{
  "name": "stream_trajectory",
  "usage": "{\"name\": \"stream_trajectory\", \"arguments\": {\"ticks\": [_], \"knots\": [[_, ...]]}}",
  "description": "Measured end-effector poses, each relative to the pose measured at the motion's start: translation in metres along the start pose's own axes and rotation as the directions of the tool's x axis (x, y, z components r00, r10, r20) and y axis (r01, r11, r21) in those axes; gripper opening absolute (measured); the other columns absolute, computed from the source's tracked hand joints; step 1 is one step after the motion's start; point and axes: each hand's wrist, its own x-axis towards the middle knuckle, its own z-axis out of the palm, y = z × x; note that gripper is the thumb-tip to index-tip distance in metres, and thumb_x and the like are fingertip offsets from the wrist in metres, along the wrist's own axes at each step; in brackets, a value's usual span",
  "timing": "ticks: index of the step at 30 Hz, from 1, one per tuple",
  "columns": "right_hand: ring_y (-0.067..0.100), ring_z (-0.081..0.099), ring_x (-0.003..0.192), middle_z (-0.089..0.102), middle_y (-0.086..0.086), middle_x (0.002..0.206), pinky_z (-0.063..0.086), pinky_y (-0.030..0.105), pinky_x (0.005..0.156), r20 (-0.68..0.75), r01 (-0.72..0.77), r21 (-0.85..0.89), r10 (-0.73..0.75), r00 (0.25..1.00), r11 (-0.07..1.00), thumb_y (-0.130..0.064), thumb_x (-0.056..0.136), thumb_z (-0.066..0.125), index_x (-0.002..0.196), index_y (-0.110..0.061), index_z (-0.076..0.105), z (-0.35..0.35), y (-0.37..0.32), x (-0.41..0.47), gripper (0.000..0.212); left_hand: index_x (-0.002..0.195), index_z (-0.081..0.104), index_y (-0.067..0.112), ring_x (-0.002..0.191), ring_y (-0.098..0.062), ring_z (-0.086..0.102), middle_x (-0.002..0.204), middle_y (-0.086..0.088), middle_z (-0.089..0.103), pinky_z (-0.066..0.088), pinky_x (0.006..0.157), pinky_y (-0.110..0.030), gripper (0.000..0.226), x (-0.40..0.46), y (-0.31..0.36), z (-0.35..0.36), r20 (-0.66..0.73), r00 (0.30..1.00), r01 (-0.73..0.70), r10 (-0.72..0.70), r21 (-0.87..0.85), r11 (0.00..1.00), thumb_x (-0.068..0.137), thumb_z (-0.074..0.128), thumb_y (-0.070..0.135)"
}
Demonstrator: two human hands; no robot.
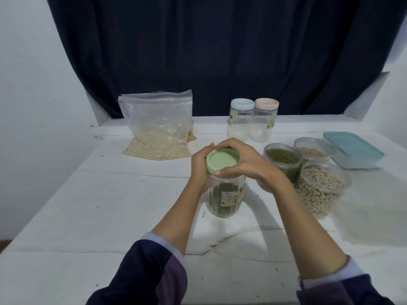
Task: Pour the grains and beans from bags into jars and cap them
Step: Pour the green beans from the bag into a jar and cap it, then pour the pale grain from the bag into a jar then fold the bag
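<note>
Here, capping the jar of green beans.
My left hand (pixel 199 167) grips the jar (pixel 225 194) mid-table; my right hand (pixel 244 160) curls round its green lid (pixel 222 160).

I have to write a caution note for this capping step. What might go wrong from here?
The open jars of beans stand close by the right hand; a turning elbow may knock one over. The left hand holds the ribbed jar near its top, so it may tip or slide while the green lid is twisted. The lid may seat crooked.
</note>
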Motion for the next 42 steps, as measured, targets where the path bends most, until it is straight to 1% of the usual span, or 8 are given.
{"name": "stream_trajectory", "arguments": {"ticks": [5, 9, 17, 22, 26, 31, 35, 42], "knots": [[0.013, 0.059, 0.094, 0.065, -0.002, 0.099, 0.046, 0.024, 0.081, -0.087, -0.075, -0.112, 0.066, 0.994, 0.991, -0.029, 0.086, 0.068, 0.094, -0.014, 0.067, -0.037, 0.008, 0.000, 0.017, 0.079, 0.071, 0.010, 0.081, -0.028, 0.063, 0.085, -0.015, 0.067, 0.050, 0.072, -0.037, 0.022, -0.003, -0.025, 0.043, -0.056, 0.998, -0.021, 0.023, 0.041, 0.999, 0.082, 0.052, 0.021], [0.020, 0.055, 0.080, 0.060, 0.002, 0.080, 0.044, 0.031, 0.069, -0.289, -0.209, -0.195, 0.147, 0.946, 0.958, -0.026, 0.093, 0.058, 0.074, -0.011, 0.058, -0.053, 0.021, 0.008, 0.024, 0.078, 0.061, 0.006, 0.081, -0.027, 0.054, 0.084, -0.016, 0.057, 0.043, 0.074, -0.041, 0.019, -0.004, -0.046, 0.079, -0.178, 0.984, -0.022, 0.023, 0.009, 1.000, 0.073, 0.058, 0.023], [0.030, 0.054, 0.103, 0.062, 0.010, 0.105, 0.045, 0.043, 0.090, -0.366, -0.324, -0.437, 0.163, 0.916, 0.839, -0.026, 0.096, 0.052, 0.093, -0.008, 0.061, -0.069, 0.048, 0.006, 0.021, 0.057, 0.053, 0.008, 0.062, -0.019, 0.049, 0.061, -0.006, 0.053, 0.042, 0.056, -0.028, 0.026, -0.008, -0.071, 0.119, -0.261, 0.965, -0.047, 0.024, -0.081, 0.996, 0.081, 0.053, -0.002], [0.030, 0.057, 0.099, 0.063, 0.010, 0.105, 0.042, 0.037, 0.082, -0.328, -0.351, -0.473, 0.208, 0.922, 0.808, -0.021, 0.093, 0.053, 0.086, -0.012, 0.052, -0.083, 0.053, 0.026, 0.011, 0.076, 0.058, 0.000, 0.062, -0.019, 0.066, 0.070, -0.012, 0.068, 0.054, 0.059, -0.025, 0.017, -0.002, -0.066, 0.097, -0.232, 0.972, -0.026, -0.016, -0.178, 0.984, 0.087, 0.046, -0.002], [0.031, 0.055, 0.111, 0.059, 0.011, 0.115, 0.042, 0.035, 0.080, -0.306, -0.369, -0.527, 0.234, 0.923, 0.765, -0.019, 0.093, 0.052, 0.096, -0.013, 0.053, -0.096, 0.049, 0.061, 0.007, 0.082, 0.056, 0.007, 0.081, -0.022, 0.065, 0.092, -0.012, 0.069, 0.050, 0.074, -0.030, 0.019, 0.021, -0.044, 0.077, -0.226, 0.973, -0.037, 0.043, 0.027, 0.999, 0.093, 0.041, 0.009], [0.032, 0.045, 0.123, 0.036, 0.012, 0.140, 0.043, 0.038, 0.092, -0.285, -0.428, -0.541, 0.321, 0.903, 0.724, -0.017, 0.095, 0.047, 0.134, -0.007, 0.041, -0.118, 0.058, 0.114, 0.041, 0.092, 0.059, 0.009, 0.090, -0.021, 0.063, 0.102, -0.008, 0.069, 0.049, 0.077, -0.032, 0.015, 0.069, -0.018, 0.061, -0.180, 0.981, -0.037, 0.070, 0.179, 0.983, 0.093, 0.044, 0.010], [0.037, 0.026, 0.136, 0.013, 0.014, 0.153, 0.043, 0.048, 0.101, -0.345, -0.559, -0.443, 0.442, 0.828, 0.701, -0.017, 0.094, 0.049, 0.146, -0.012, 0.025, -0.128, 0.082, 0.160, 0.057, 0.103, 0.061, 0.010, 0.100, -0.021, 0.063, 0.108, -0.004, 0.068, 0.049, 0.082, -0.033, 0.016, 0.112, -0.004, 0.053, -0.143, 0.987, -0.039, 0.072, 0.223, 0.974, 0.093, 0.048, 0.011], [0.034, 0.029, 0.131, 0.021, 0.014, 0.146, 0.036, 0.044, 0.102, -0.496, -0.739, -0.377, 0.552, 0.670, 0.558, -0.023, 0.091, 0.058, 0.147, -0.025, 0.025, -0.153, 0.114, 0.221, 0.065, 0.093, 0.064, 0.015, 0.101, -0.018, 0.056, 0.113, -0.003, 0.062, 0.047, 0.079, -0.030, 0.019, 0.188, 0.006, 0.043, -0.151, 0.987, -0.005, 0.057, 0.322, 0.947, 0.091, 0.049, 0.003]]}}
